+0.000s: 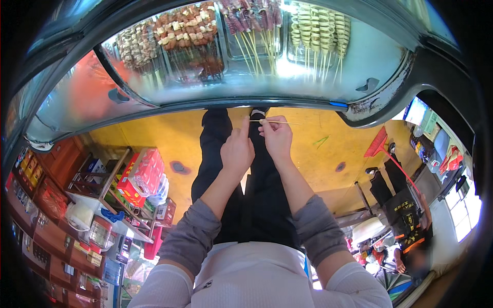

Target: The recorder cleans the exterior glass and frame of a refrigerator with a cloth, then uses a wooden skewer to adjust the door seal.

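Observation:
My right hand (278, 138) pinches a thin wooden skewer (289, 123) between thumb and fingertips. The skewer lies level and sticks out past both sides of the grip. At its left end is my left hand (237, 148), index finger stretched out and the other fingers curled. Whether that fingertip touches the skewer I cannot tell, and the palm side is hidden. Both hands are over my dark trousers (215, 161), just short of the glass display case (246, 89). Behind its glass are trays of squid skewers (252, 17), meat skewers (185, 27) and pale spiral-cut food skewers (319, 27).
The display case's lower frame (246, 103) runs across ahead of my hands. On the left, a rack (111, 173) carries red packages (144, 175). At right are a red broom (377, 143) and another person in dark clothing (402, 211). A green scrap (321, 141) lies on the yellow floor (308, 161).

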### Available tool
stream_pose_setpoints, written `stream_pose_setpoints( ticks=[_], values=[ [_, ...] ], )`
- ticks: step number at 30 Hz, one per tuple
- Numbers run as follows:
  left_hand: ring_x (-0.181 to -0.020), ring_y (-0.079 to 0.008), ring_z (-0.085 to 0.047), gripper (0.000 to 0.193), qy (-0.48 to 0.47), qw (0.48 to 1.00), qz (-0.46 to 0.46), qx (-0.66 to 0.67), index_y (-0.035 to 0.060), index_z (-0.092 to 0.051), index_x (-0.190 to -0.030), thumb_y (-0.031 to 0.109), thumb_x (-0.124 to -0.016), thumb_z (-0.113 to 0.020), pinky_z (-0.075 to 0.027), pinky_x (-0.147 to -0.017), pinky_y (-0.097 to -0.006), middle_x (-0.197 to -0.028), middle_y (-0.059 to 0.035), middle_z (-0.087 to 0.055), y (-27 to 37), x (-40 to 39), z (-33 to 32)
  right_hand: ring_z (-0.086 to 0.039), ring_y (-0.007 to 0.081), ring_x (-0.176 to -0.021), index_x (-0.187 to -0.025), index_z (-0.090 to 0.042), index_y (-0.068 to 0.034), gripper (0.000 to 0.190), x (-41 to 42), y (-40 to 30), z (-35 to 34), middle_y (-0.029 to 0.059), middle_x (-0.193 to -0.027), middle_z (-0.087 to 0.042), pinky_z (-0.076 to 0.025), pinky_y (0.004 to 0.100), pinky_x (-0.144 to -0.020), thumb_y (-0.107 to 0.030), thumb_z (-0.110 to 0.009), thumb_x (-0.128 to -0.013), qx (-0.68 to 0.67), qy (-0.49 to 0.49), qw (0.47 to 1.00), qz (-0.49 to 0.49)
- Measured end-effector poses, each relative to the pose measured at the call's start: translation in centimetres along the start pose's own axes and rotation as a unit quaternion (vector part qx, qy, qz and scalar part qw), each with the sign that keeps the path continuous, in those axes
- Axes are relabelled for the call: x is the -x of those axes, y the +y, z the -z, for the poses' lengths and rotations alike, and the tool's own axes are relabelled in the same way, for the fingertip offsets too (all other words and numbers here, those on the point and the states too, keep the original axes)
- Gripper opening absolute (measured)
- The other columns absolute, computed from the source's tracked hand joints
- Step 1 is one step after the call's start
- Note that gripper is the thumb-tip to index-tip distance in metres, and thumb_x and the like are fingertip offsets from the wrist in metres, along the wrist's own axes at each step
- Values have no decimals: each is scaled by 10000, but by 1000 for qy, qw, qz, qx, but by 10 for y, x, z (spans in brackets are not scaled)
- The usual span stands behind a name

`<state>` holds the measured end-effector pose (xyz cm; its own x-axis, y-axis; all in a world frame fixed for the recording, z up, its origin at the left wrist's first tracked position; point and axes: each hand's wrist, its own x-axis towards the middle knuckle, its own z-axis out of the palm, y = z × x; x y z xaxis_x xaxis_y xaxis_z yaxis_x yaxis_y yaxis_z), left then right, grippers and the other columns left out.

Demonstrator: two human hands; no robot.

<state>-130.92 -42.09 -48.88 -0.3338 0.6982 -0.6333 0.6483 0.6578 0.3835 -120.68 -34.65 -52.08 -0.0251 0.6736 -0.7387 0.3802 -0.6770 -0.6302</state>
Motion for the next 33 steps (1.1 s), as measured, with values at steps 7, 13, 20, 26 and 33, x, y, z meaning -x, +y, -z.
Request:
stream_pose_setpoints(
  ticks=[7, 13, 20, 26, 33],
  values=[
    [-849, -330, -686, 530, -78, 991, 64, -91, 37, -500, -1354, 121, -853, -650, -565, -673, -447, -997, -163, -647, -19, -15, -17, -699, 147, -703, -957, -583, 12, 125, -3, -11, 5, 133, -799, -698, -572, 268, -619, -81, -663, -932, 10, 29, 999, 25],
    [-967, -365, -657, 496, 64, 992, -28, 106, 60, -503, -1347, 110, -870, -632, -546, -803, -449, -1059, -177, -656, 14, -31, 5, -677, 146, -710, -998, -560, 12, 135, -21, -34, 32, 116, -827, -669, -576, 273, -641, -74, -649, -943, -56, 101, 991, 63],
    [-898, -349, -664, 409, 61, 994, -46, 84, 63, -547, -1289, 105, -886, -601, -545, -743, -468, -986, -154, -665, 32, -55, 5, -684, 138, -725, -1003, -572, 13, 119, -36, -27, 23, 109, -835, -671, -580, 257, -634, -66, -642, -948, -60, 81, 993, 69],
    [-891, -356, -671, 338, 62, 995, -40, 69, 50, -575, -1245, 121, -915, -575, -543, -751, -468, -975, -160, -683, 35, -58, 4, -683, 135, -719, -999, -570, 7, 119, -34, -30, 15, 101, -837, -674, -580, 258, -626, -72, -645, -949, -93, 67, 993, 25],
    [-916, -350, -672, 392, 81, 992, -29, 89, 59, -566, -1265, 108, -877, -604, -551, -769, -454, -1015, -161, -671, 29, -42, 7, -685, 136, -713, -992, -574, -1, 114, -25, -28, 12, 99, -828, -678, -577, 257, -617, -70, -650, -943, -112, 70, 991, 18]
  ],
)
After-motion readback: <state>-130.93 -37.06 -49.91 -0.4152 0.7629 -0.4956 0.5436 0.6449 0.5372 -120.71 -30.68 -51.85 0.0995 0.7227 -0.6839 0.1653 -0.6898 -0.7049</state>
